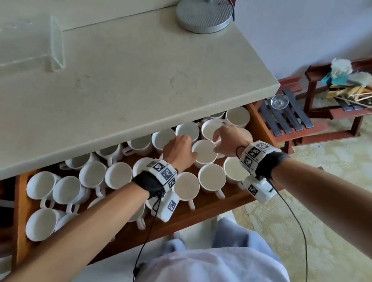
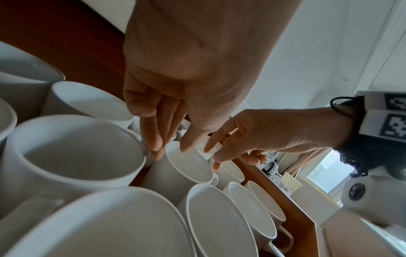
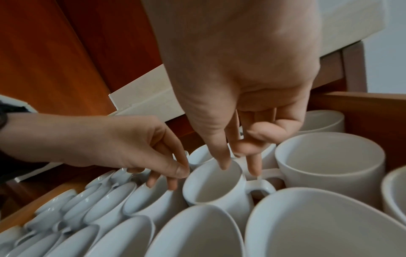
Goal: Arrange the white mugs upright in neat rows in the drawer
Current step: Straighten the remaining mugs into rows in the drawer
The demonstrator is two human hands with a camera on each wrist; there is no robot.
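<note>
An open wooden drawer (image 1: 196, 216) under the counter holds several white mugs. Those at the right stand upright, and those at the left (image 1: 42, 184) lean on one another. Both hands meet over one upright white mug (image 1: 203, 154) (image 2: 191, 167) (image 3: 215, 187) near the drawer's back right. My left hand (image 1: 180, 149) (image 2: 171, 149) pinches its left rim, thumb on top and fingers down the outer wall. My right hand (image 1: 222, 138) (image 3: 239, 167) has straight fingers: the index tip dips inside the far rim and another finger touches down by the handle (image 3: 261, 186).
The beige countertop (image 1: 118, 71) overhangs the back row of mugs. A silver lamp base (image 1: 204, 12) and a clear acrylic stand (image 1: 26, 42) sit on it. Right of the drawer stands a red-brown wooden rack (image 1: 320, 133) with a glass dish (image 1: 280, 101). Neighbouring mugs crowd the held one.
</note>
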